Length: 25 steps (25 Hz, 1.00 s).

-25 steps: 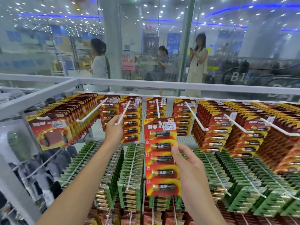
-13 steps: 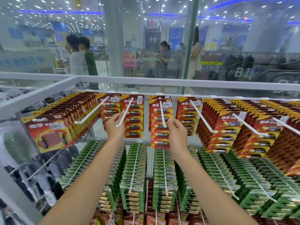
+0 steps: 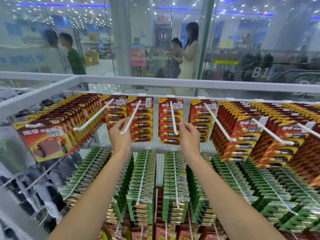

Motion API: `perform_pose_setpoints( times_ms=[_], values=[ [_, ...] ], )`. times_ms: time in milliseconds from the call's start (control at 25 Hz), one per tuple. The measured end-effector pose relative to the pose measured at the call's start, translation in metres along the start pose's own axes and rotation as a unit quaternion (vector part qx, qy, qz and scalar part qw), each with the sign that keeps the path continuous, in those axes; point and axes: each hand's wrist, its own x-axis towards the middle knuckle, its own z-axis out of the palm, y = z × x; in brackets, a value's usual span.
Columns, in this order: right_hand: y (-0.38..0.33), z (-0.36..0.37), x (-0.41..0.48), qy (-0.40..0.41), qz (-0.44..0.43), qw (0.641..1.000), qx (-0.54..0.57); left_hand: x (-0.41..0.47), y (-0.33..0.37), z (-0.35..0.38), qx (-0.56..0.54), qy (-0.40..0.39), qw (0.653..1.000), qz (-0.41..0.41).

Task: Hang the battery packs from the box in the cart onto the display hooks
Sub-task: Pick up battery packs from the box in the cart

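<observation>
Two hands: both are up at the top row just below the white top rail (image 3: 190,84), each at the free end of a hook. Neither carries a pack.
Left hand: the left hand (image 3: 119,137) closes thumb and curled fingers round the tip end of the left-centre hook (image 3: 132,115), I'd guess to steady the thin rod.
Right hand: the right hand (image 3: 190,139) has its fingers curled narrow, just beside the upturned tip of the centre hook (image 3: 173,116). From where I stand I cannot tell whether the thumb touches it.
Battery packs: the red battery packs (image 3: 165,126) hang far back on the centre hook, close under the rail and well apart from the tip. They look pushed deep to leave rod free for more.
Box and cart: neither shows.
Hook shape: thin, round white rods slope out from the rail. Each end bends upward, seemingly so cards cannot slide off.
Pack material: flat glossy card in red and yellow carries five cylindrical cells stacked under clear blisters, with a white price sticker near the top.
Lower rows: green battery packs (image 3: 143,179) fill the hooks below the rail, overlapping like shingles.
Left end of the rail: a block-battery card (image 3: 46,142) fronts a full hook.
Beyond the rail: a glass wall (image 3: 121,40), with blurred people behind it.
Step in hand: a pack seems seated. The next move would need another pack fetched from the box.
</observation>
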Motion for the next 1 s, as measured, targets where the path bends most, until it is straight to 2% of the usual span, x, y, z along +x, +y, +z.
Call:
perform_pose_setpoints(
  times_ms=[160,280,440,720,1000],
  values=[
    [0.001,-0.02,-0.034,0.02,0.007,1.0,-0.018,-0.034,0.003,-0.019,-0.023,-0.01,1.0,-0.015],
    [0.001,-0.048,-0.074,-0.003,0.031,0.999,-0.028,-0.079,0.007,-0.039,-0.038,-0.047,0.998,-0.034],
    [0.006,-0.095,-0.132,0.01,0.056,0.998,-0.028,-0.147,0.003,-0.049,-0.066,-0.098,0.989,-0.09],
    [0.048,-0.247,-0.228,0.176,0.174,0.968,-0.049,-0.278,-0.028,0.01,-0.036,-0.274,0.946,-0.171],
    [0.061,-0.429,-0.334,0.384,0.179,0.905,-0.035,-0.453,-0.067,0.119,-0.002,-0.473,0.853,-0.221]
  ],
)
